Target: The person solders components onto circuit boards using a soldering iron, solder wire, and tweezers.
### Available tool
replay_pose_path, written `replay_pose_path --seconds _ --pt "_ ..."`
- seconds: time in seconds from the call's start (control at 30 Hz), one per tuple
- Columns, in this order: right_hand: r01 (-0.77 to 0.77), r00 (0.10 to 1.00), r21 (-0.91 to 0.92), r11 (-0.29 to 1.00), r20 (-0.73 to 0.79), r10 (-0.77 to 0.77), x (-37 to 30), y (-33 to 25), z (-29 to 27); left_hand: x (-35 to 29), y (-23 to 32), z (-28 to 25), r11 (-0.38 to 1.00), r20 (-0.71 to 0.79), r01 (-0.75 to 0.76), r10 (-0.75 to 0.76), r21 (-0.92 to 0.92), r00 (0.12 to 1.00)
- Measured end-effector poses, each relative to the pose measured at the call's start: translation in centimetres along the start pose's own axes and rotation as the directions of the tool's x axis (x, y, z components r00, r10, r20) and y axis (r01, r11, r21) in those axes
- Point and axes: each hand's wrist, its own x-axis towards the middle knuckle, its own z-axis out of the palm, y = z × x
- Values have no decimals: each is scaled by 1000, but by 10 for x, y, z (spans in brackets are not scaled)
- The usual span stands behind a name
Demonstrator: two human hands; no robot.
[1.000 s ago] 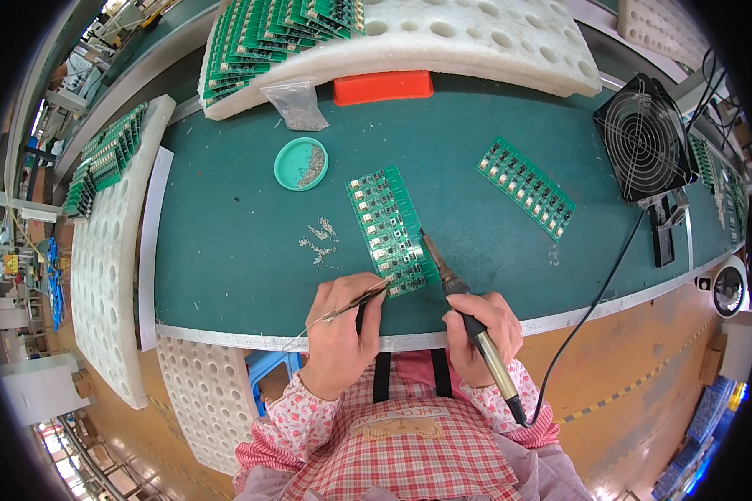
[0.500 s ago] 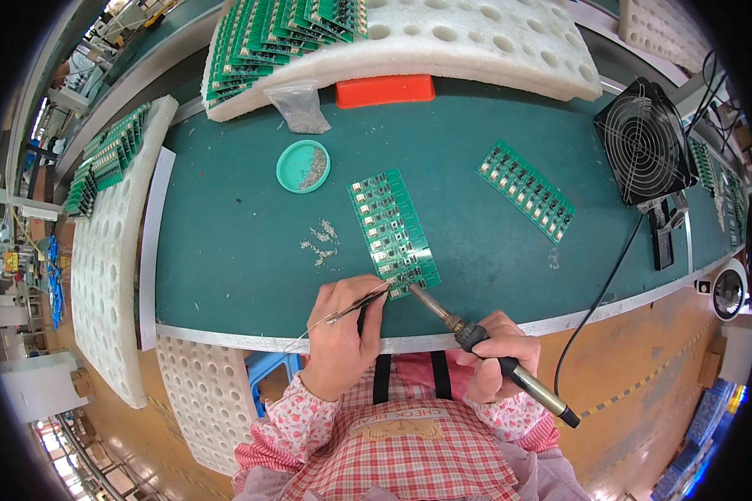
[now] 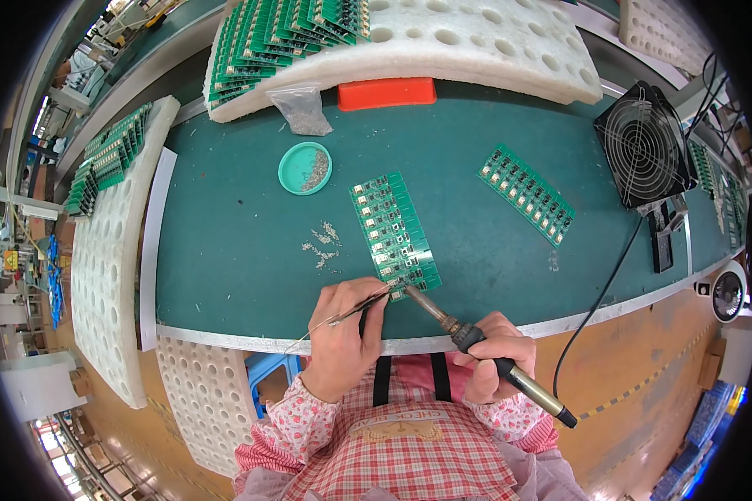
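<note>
A green circuit board panel (image 3: pixel 393 230) lies on the green mat (image 3: pixel 226 234) in front of me. My left hand (image 3: pixel 342 338) grips tweezers (image 3: pixel 355 307) whose tips reach the panel's near edge. My right hand (image 3: pixel 493 355) holds a soldering iron (image 3: pixel 476 344) by its black handle. The iron's metal tip touches the panel's near corner, right beside the tweezer tips. Several small loose parts (image 3: pixel 322 245) lie on the mat left of the panel.
A second green panel (image 3: pixel 526 194) lies to the right. A round green dish (image 3: pixel 305 168), a small bag (image 3: pixel 301 108) and an orange box (image 3: pixel 386 93) sit behind. White foam trays (image 3: pixel 109 275) hold more boards. A black fan (image 3: pixel 643 144) stands at the right.
My right hand has swung the soldering iron from steep over the panel to a low slant, handle out to the right, tip now at the panel's near corner. The left hand barely moved.
</note>
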Motion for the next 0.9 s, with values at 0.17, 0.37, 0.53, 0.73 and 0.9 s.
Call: replay_pose_path --seconds 0.17,0.37,0.53,0.73,0.9 --pt "19 996 -17 1000 88 -17 4 0 -2 -1 -1 0 1000 -5 0 0 -1 1000" --pt "-91 988 -194 977 109 114 -2 -2 -8 -1 -1 1 1000 -13 -13 13 -5 1000" --pt "-125 975 -229 965 153 162 3 -2 -5 -1 -1 1 1000 -20 -15 15 -2 1000" --pt "-156 965 -269 950 164 205 8 -4 -1 -1 -2 1 1000 -17 -13 13 -8 1000" --pt "-62 961 -270 961 244 131 13 -2 -2 -1 -2 1 1000 -21 -11 11 -17 1000"
